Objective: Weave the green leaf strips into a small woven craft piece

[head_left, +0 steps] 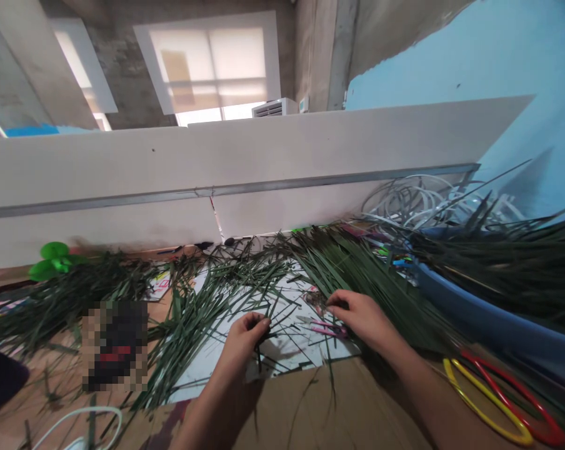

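On the table [34, 375], a blue tub [474, 306] stood beside green leaf strips [352, 281] heaped over a paper sheet [193, 381]. The left hand [240, 344] pinched a thin dark strip [259, 350] narrowly; the right hand [360, 315] curled at the heap, its hold unclear. Pink scissors [327, 329] lay just beside it, so a careless reach could cut a finger.

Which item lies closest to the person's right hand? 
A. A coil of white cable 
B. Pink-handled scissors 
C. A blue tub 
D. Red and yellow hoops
B: the pink-handled scissors lie on the white paper just below the right hand, nearer than any other option.
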Demonstrator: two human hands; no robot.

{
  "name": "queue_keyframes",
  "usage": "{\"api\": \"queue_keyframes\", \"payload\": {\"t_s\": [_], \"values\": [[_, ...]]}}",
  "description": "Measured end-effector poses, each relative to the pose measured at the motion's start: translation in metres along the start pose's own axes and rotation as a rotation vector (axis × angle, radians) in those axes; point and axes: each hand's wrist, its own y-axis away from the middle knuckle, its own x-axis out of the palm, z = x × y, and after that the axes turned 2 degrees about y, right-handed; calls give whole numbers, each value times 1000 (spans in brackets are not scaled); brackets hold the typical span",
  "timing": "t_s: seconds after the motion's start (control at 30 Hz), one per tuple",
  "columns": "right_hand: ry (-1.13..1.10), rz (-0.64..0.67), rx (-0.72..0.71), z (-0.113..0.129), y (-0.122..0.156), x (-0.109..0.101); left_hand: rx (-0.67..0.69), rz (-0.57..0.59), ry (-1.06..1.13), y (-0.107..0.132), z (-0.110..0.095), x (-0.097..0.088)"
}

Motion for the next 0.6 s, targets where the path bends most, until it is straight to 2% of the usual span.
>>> {"api": "queue_keyframes", "payload": {"t_s": [0.1, 0.2, 0.27, 0.37, 0.47, 0.6], "values": [[298, 176, -108, -2, 3, 13, 10, -8, 7, -1, -3, -6], [459, 200, -185, 4, 9, 28, 34, -32, 19, 2, -6, -7], [513, 186, -171, 9, 11, 32, 46, -36, 11, 4, -7, -7], [542, 177, -67, 12, 11, 30, 41, -32, 9, 4, -7, -6], [327, 147, -6, 8, 5, 26, 24, -42, 42, 3, -5, -6], [-288, 95, 147, 1, -1, 25, 4, -60, 74, 0, -1, -7]]}}
